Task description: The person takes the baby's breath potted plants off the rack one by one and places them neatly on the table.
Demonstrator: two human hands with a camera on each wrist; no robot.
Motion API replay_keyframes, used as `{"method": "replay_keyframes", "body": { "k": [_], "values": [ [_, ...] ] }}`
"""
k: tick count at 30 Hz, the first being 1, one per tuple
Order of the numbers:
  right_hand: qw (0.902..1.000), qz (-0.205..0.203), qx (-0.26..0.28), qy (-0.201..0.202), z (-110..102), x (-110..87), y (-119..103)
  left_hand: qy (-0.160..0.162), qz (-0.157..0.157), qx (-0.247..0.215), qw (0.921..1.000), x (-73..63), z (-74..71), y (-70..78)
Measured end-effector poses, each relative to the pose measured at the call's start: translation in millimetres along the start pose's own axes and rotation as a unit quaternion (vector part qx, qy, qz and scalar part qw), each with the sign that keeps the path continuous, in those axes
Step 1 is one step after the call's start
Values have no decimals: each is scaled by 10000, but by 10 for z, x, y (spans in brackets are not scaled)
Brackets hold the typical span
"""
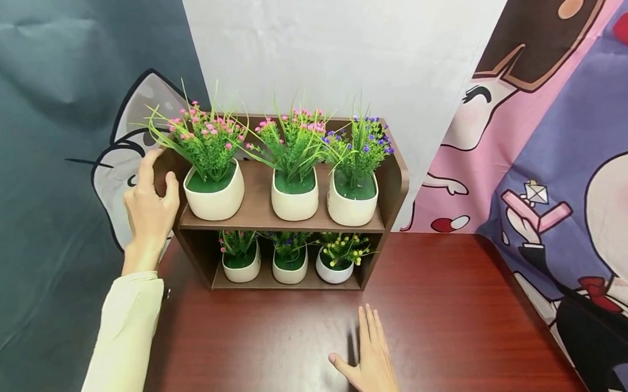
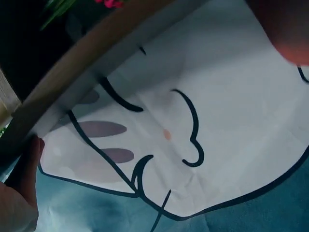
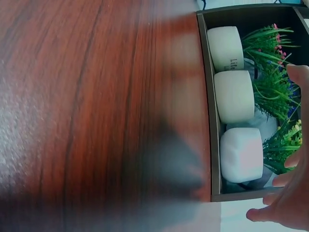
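My left hand [image 1: 150, 210] is at the left side panel of a brown two-tier shelf [image 1: 258, 221], with thumb and fingers spread apart. In the left wrist view a finger [image 2: 29, 179] touches the panel [image 2: 91, 77]. Low over the table, in front of the shelf, my right hand [image 1: 370, 364] has straight fingers and holds nothing. The upper tier bears two pots with pink flowers [image 1: 215, 198] [image 1: 295, 203] and one pot with purple flowers [image 1: 353, 212]. Below stand pots with pink flowers [image 1: 243, 272], purple flowers [image 1: 291, 274] and yellow flowers [image 1: 335, 273].
The shelf stands at the back of a reddish-brown wooden table [image 1: 453, 306]. Behind it hangs a pale cloth [image 1: 340, 45]. Printed cartoon cloths [image 1: 576, 123] enclose both sides.
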State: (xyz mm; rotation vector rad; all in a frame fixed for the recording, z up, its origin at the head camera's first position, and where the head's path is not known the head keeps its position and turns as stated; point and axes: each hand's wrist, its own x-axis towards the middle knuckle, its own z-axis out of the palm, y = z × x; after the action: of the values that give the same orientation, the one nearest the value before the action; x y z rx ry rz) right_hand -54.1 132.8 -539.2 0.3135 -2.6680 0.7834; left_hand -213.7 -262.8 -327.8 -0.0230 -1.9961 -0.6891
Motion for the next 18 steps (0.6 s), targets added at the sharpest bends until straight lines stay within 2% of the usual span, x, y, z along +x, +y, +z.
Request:
{"method": "replay_keyframes", "body": {
  "k": [3, 5, 10, 12, 15, 18],
  "values": [
    [9999, -89, 114, 7, 12, -12, -32, 305, 143, -4, 9994, -8, 54, -24],
    [9996, -128, 232, -9, 23, -20, -65, 395, 196, 18, 9990, -24, 88, -27],
    [9949, -289, 961, -77, 48, 113, -305, 329, 31, 39, 9994, -42, 97, -19],
    [9876, -480, 1491, -52, 53, 249, -470, 251, -106, 53, 9996, -34, 73, -5],
    [9689, -937, 2287, 79, 59, 496, -765, 164, -241, 73, 9995, -24, 36, 19],
    [9529, -1429, 2665, 231, 55, 745, -1091, 116, -262, 43, 9996, -29, 25, 37]
  ]
}}
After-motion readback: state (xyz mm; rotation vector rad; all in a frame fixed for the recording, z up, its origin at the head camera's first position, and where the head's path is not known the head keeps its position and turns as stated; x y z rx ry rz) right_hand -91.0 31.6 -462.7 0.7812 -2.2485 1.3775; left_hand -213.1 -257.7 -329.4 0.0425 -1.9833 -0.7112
